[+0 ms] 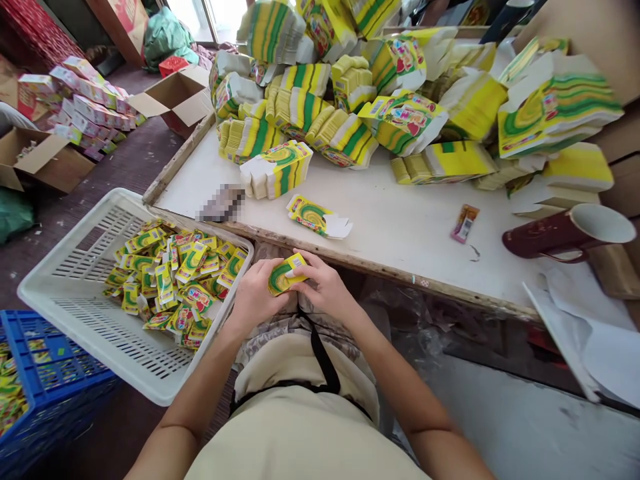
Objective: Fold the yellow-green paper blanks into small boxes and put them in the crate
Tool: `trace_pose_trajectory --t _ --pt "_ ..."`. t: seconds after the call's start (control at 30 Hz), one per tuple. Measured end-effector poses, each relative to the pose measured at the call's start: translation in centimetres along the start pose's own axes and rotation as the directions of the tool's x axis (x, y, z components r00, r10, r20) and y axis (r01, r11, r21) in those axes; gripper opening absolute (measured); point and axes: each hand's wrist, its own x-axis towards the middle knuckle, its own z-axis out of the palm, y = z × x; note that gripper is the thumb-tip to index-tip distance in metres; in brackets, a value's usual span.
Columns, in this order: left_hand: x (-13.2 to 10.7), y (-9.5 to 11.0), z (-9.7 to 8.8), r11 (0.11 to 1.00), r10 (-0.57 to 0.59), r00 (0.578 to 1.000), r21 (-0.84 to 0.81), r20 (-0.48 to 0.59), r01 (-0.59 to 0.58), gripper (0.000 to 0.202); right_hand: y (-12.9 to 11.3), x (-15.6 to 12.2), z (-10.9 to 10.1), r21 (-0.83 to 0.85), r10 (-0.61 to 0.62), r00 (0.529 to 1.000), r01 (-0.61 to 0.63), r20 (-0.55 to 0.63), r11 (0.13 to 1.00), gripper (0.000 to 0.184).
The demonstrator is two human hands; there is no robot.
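Over my lap, just below the table's front edge, a small yellow and green carton (284,275) is held between both hands. My left hand (256,293) grips its left end, fingers wrapped round it. At its other end my right hand (323,285) pinches it, the thumb and fingers at a white flap. A similar carton (311,217) lies on the table with its white end flaps spread out. Behind that, a bundle of flattened cartons (280,170) stands on the tabletop. To my left, a white plastic basket (75,280) holds a heap of small yellow cartons (175,277).
Many stacked carton bundles (310,93) cover the back of the wooden-edged table (390,233). A maroon mug (545,233) lies on its side at right, near a small sachet (465,223). A blue crate (55,373) and cardboard boxes (55,157) stand on the left floor.
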Motion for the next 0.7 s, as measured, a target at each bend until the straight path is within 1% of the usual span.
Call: trace_pose_trajectory --t 0.07,0.13,0.17,0.27,0.33,0.37,0.4,0.43,0.47,0.5,0.53,0.57,0.6,0.63,0.67,0.7 --pt "-0.1 -0.2 -0.1 1.000 -0.013 1.000 0.004 0.001 0.013 0.054 0.0 0.3 0.6 0.060 0.013 1.000 -0.012 -0.026 0.998 0.036" --pt "-0.1 -0.4 -0.1 1.000 -0.018 1.000 0.019 0.003 0.018 0.056 -0.1 0.8 0.7 0.085 0.028 0.999 -0.026 -0.027 0.996 0.055" --pt "-0.1 -0.4 -0.1 0.999 -0.018 1.000 0.028 -0.002 0.018 0.056 -0.2 1.1 0.7 0.081 0.031 0.999 -0.029 -0.023 0.996 0.059" --pt "0.2 -0.4 0.2 1.000 -0.011 1.000 0.028 -0.023 0.012 0.055 -0.3 1.9 0.5 0.042 0.007 1.000 -0.007 0.018 0.999 0.059" --pt "0.3 -0.8 0.1 1.000 -0.012 1.000 0.002 -0.018 0.012 0.055 0.3 2.7 0.2 0.051 -0.015 0.998 0.012 0.056 0.999 0.064" --pt "0.3 -1.2 -0.1 1.000 -0.023 1.000 -0.001 -0.017 0.023 0.055 0.8 3.2 -0.1 0.057 -0.009 0.998 0.006 0.055 0.998 0.066" --pt "0.3 -1.7 -0.4 0.999 -0.044 0.999 0.013 -0.025 0.045 0.054 1.4 3.8 -0.5 0.042 0.016 1.000 -0.017 0.022 0.999 0.067" --pt "0.3 -2.5 -0.9 0.995 -0.079 0.996 0.049 -0.051 0.082 0.054 2.1 4.4 -1.0 -0.004 0.060 0.997 -0.060 -0.042 0.998 0.065" --pt "0.2 -3.3 -1.5 0.985 -0.128 0.987 0.103 -0.100 0.138 0.054 2.8 5.2 -1.5 -0.086 0.117 0.984 -0.129 -0.136 0.988 0.059" --pt "0.0 -4.2 -2.1 0.964 -0.182 0.969 0.162 -0.167 0.209 0.057 3.6 6.0 -2.1 -0.206 0.167 0.955 -0.219 -0.246 0.954 0.052" --pt "-0.2 -5.2 -2.8 0.934 -0.234 0.942 0.213 -0.240 0.286 0.062 4.3 6.7 -2.6 -0.324 0.215 0.927 -0.315 -0.308 0.892 0.046" --pt "-0.5 -6.0 -3.4 0.902 -0.276 0.911 0.246 -0.305 0.356 0.069 5.0 7.3 -3.1 -0.419 0.261 0.907 -0.388 -0.329 0.820 0.040" --pt "-0.7 -6.8 -3.9 0.876 -0.304 0.883 0.259 -0.357 0.406 0.074 5.5 7.8 -3.4 -0.499 0.296 0.898 -0.429 -0.326 0.753 0.035" --pt "-1.0 -7.4 -4.2 0.866 -0.317 0.867 0.257 -0.385 0.430 0.076 5.9 8.2 -3.6 -0.557 0.321 0.898 -0.438 -0.301 0.706 0.031" --pt "-1.3 -7.8 -4.3 0.872 -0.315 0.866 0.241 -0.388 0.425 0.074 6.2 8.4 -3.6 -0.595 0.329 0.903 -0.429 -0.274 0.680 0.028" --pt "-1.5 -7.9 -4.2 0.891 -0.304 0.877 0.215 -0.373 0.400 0.069 6.5 8.4 -3.5 -0.619 0.322 0.911 -0.412 -0.258 0.668 0.027"
